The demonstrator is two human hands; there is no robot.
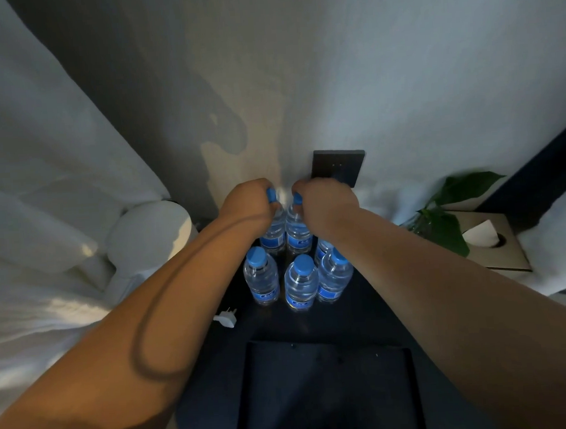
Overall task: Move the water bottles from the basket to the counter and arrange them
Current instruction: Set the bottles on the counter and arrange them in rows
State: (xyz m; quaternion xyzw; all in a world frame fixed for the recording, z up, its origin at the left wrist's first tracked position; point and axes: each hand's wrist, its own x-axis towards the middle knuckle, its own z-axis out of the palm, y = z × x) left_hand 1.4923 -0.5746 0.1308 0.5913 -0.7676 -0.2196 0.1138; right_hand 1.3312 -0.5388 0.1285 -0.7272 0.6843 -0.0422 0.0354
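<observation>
Here our left hand (pixel 247 200) grips the blue cap of one bottle (pixel 274 236) and our right hand (pixel 324 202) grips the cap of its neighbour (pixel 298 236). Both stand at the back of the dark tabletop (pixel 380 314), near a pale wall (pixel 382 75) with a dark plate (pixel 338 166). Four more bottles (pixel 301 286) stand in front, a white plug (pixel 226 317) lies left of them, the basket (pixel 325 394) is nearest us, a curtain (pixel 38 130) hangs left, and a plant (pixel 448 224) and tissue box (pixel 496 251) stand right.

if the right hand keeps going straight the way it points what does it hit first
Most likely the dark wall plate just beyond the right hand, which grips a bottle by its cap, though depth is unclear.
</observation>
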